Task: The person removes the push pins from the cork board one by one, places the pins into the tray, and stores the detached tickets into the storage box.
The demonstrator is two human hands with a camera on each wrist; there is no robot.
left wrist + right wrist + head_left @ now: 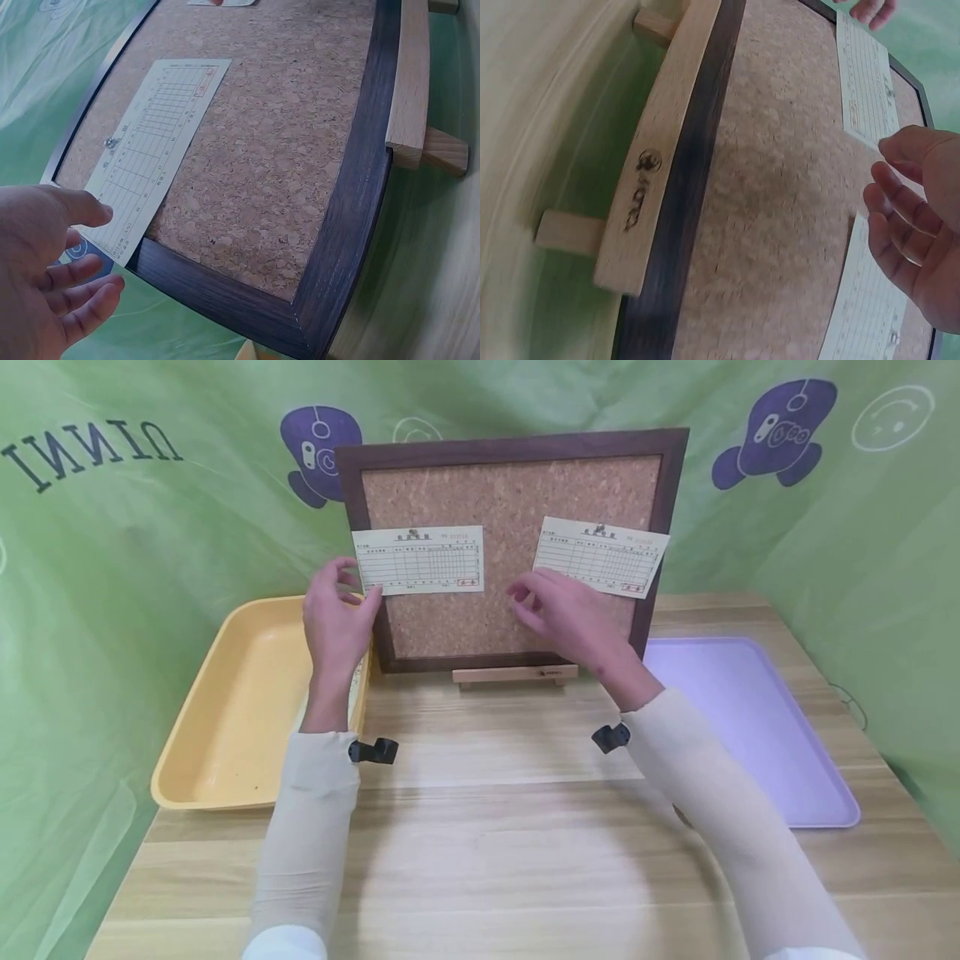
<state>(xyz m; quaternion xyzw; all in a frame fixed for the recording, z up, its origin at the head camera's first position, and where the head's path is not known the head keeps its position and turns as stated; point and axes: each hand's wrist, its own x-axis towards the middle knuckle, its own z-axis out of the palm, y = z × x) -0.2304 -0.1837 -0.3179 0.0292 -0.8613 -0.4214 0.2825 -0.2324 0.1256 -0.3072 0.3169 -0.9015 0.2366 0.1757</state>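
Two printed paper slips are fixed by pins at their top edges to a framed cork board (450,627). The left slip (420,560) hangs nearly level, its left end overlapping the dark frame. At that end is my left hand (337,618), thumb over the slip's lower corner and fingers loosely bent past its edge; whether the thumb touches is unclear. Tilted down to the right, the right slip (600,556) reaches over the frame's right side. My right hand (566,610) is in front of its lower left corner, fingers loosely curved with nothing between them.
The board stands on a small wooden easel (515,675). A yellow tray (217,718) is at the left, partly behind my left arm, with some paper at its right side. A flat purple tray (727,710) lies at the right. Behind hangs a green curtain (225,527).
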